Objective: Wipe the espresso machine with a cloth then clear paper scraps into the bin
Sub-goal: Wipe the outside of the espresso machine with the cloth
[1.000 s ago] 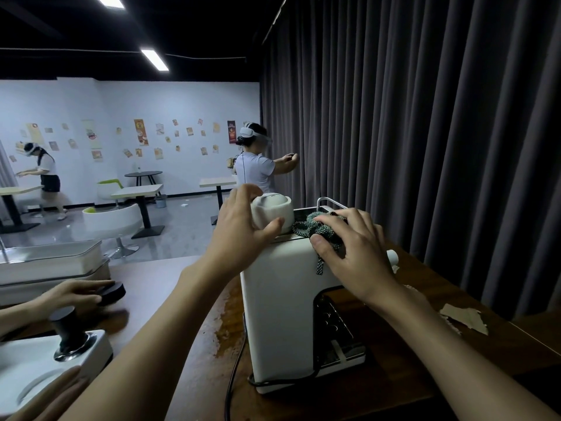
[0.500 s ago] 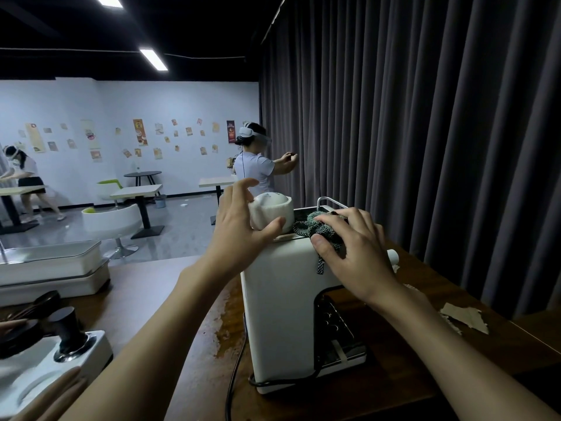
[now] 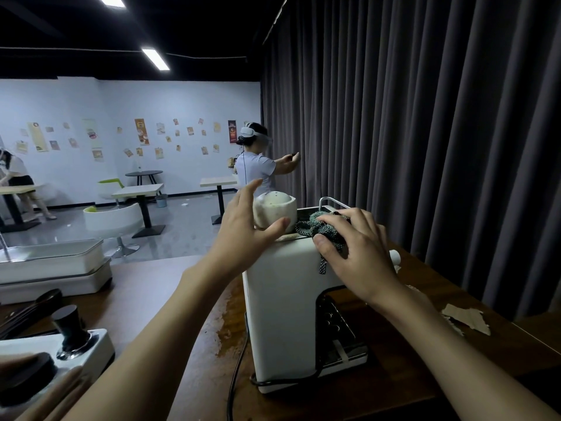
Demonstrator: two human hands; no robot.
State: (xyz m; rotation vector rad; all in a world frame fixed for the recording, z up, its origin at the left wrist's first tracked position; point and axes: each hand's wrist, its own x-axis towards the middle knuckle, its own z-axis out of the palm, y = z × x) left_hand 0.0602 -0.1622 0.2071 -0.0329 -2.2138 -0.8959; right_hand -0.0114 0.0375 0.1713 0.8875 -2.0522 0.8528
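Note:
A white espresso machine [image 3: 282,305] stands on the brown wooden table [image 3: 151,287]. My right hand [image 3: 355,253] presses a dark green knitted cloth [image 3: 318,227] onto the machine's top front edge. My left hand [image 3: 243,232] cups the white rounded cap [image 3: 274,209] on the machine's top left, thumb in front and fingers spread behind it. Torn paper scraps [image 3: 467,317] lie on the table to the right of the machine. No bin for the scraps is visible near me.
A black cable [image 3: 236,369] trails from the machine's base. A white device with a black tamper [image 3: 69,329] sits at the near left, white trays [image 3: 51,262] behind it. A dark curtain [image 3: 425,132] hangs right. A person with a headset [image 3: 255,165] stands beyond.
My left fingers have loosened and spread around the cap. My right hand with the cloth has barely shifted. Another person's hand at the left near the tamper has withdrawn.

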